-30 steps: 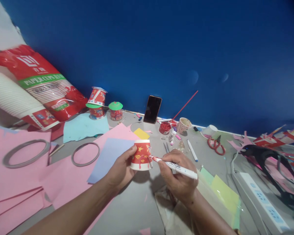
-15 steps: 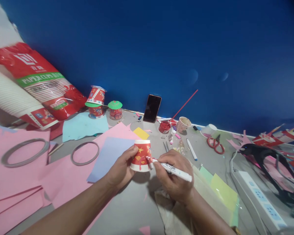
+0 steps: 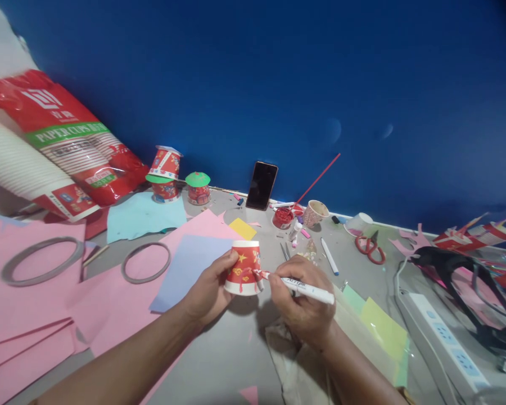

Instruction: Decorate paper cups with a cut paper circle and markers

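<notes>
At the far left, a red bag of paper cups [image 3: 73, 132] leans beside a nested cup stack [image 3: 19, 160]. Nearer, a gray ring [image 3: 8, 275] lies on pink paper [image 3: 37, 309]. Farther right, two decorated cups stand one on the other [image 3: 165, 174], with a green-topped cup [image 3: 198, 191] just beside. At center, the left hand [image 3: 208, 287] grips a red-and-white paper cup [image 3: 238, 275], wide end down, thumb on its left side. A white acrylic marker [image 3: 307, 289], pinched in the right hand [image 3: 306, 304], appears to touch the cup's right side with its red tip. Far right of it lie red-handled scissors [image 3: 376, 256]; near right, a white power strip [image 3: 447, 337].
</notes>
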Demonstrator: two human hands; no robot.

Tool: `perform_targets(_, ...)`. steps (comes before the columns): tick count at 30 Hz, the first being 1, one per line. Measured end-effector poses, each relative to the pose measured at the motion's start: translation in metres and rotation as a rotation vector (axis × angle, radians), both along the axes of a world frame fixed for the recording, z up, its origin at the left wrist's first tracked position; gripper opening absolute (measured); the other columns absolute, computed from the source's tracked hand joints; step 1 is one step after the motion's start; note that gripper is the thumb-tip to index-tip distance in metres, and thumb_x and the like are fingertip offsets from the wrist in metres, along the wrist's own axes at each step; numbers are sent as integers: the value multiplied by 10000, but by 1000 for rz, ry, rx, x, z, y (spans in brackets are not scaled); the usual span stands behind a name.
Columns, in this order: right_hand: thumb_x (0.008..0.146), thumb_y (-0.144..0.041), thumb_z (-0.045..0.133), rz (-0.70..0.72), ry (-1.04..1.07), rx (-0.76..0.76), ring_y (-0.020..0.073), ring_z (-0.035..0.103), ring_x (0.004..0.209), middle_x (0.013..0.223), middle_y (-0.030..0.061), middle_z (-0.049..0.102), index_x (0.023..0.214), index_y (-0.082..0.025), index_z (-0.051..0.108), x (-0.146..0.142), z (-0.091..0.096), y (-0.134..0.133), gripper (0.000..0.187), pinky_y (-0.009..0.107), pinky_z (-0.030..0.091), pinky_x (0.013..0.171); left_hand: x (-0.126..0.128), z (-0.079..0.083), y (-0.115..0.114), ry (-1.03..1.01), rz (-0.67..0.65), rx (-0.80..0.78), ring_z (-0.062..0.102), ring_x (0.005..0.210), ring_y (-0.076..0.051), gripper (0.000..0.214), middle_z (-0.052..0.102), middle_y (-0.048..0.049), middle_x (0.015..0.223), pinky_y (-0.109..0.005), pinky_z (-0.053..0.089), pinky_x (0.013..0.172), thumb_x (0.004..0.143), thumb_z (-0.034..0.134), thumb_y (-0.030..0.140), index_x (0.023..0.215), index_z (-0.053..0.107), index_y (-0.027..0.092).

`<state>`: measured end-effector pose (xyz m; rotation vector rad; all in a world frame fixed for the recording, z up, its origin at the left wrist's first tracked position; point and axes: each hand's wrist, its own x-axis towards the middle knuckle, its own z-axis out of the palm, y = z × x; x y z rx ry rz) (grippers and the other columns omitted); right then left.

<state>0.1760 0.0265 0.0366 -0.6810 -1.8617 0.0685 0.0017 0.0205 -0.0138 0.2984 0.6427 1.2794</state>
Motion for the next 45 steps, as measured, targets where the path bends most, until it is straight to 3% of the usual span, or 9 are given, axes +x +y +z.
perform_targets(4, 916, -104, 671, -7, 60, -25, 138, 616, 521, 629, -21, 660, 816, -228, 609, 1, 0, 0, 171, 261, 488, 532, 0, 1, 0, -28, 43, -73, 759, 760, -222, 139, 794, -108, 860, -328, 657, 748, 873, 775, 215, 938, 787, 92)
perform_targets(10, 922, -103, 662, 20, 37, -16, 140, 624, 531, 630, -20, 664, 817, -225, 622, -1, 1, 1, 166, 262, 490, 542, 1, 7, 0, -24, 41, -122, 781, 789, -250, 174, 821, -147, 917, -351, 665, 748, 933, 686, 197, 993, 789, 71)
perform_targets(17, 915, -123, 649, -2, 96, -73, 137, 626, 521, 626, -24, 662, 792, -230, 621, 1, 1, 2, 165, 259, 505, 528, 0, 2, 1, -17, -5, -92, 797, 859, -291, 209, 825, -166, 976, -439, 663, 892, 918, 721, 244, 1031, 775, 76)
perform_targets(22, 908, -115, 648, 18, 68, -71, 130, 619, 516, 625, -22, 671, 782, -226, 628, -1, 2, 1, 169, 249, 494, 518, 0, 1, 1, -29, -2, -99, 785, 851, -264, 196, 818, -156, 967, -376, 656, 838, 920, 717, 225, 1031, 777, 74)
perform_targets(39, 909, -186, 635, -63, 63, -125, 132, 599, 487, 592, -24, 653, 728, -225, 621, 4, 2, 1, 186, 251, 469, 498, -3, -2, 1, -1, -23, -105, 790, 818, -285, 242, 819, -165, 951, -386, 643, 768, 930, 710, 274, 1047, 771, 72)
perform_targets(45, 901, -218, 641, 4, 153, -316, 122, 567, 485, 590, -31, 622, 723, -221, 607, 9, -2, 1, 182, 230, 444, 474, -2, 5, 1, 6, -13, -112, 780, 800, -274, 216, 819, -159, 932, -390, 655, 746, 945, 689, 250, 1030, 775, 71)
